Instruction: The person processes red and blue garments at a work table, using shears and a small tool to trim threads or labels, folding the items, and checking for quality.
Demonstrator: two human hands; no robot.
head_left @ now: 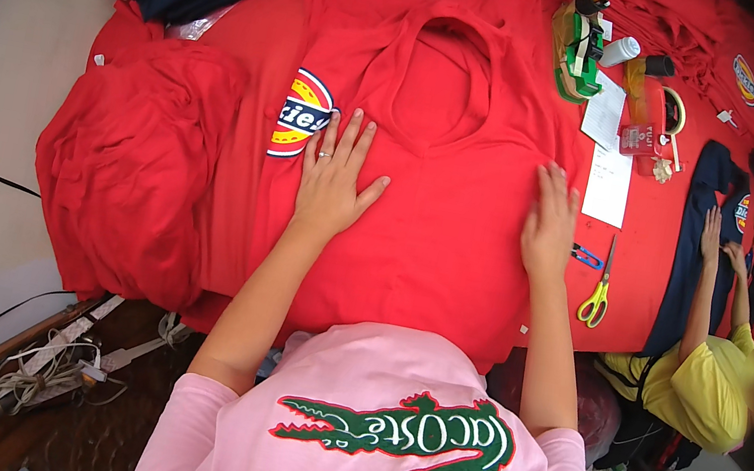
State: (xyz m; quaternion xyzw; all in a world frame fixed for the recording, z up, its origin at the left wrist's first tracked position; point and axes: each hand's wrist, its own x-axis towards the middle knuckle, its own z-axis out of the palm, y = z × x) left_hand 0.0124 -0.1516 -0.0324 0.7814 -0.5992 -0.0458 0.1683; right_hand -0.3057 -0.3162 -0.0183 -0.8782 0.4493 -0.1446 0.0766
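A red V-neck shirt (pixel 428 234) lies spread on the table in front of me, its neckline away from me. On its left part is a round logo patch (pixel 301 115) in yellow, white and dark blue. My left hand (pixel 335 176) rests flat on the shirt with fingers apart, a ring on one finger, fingertips beside the patch. Toward the shirt's right edge my right hand (pixel 551 218) lies with its fingers stretched out, slightly blurred. Neither hand grips anything.
A heap of red cloth (pixel 133 162) lies at the left. On the right are yellow-handled scissors (pixel 596 296), a blue thread snipper (pixel 585 256), papers (pixel 608 185), a tape roll (pixel 673 113) and a green holder (pixel 579 64). A co-worker in yellow (pixel 708 390) handles a dark garment (pixel 697 232).
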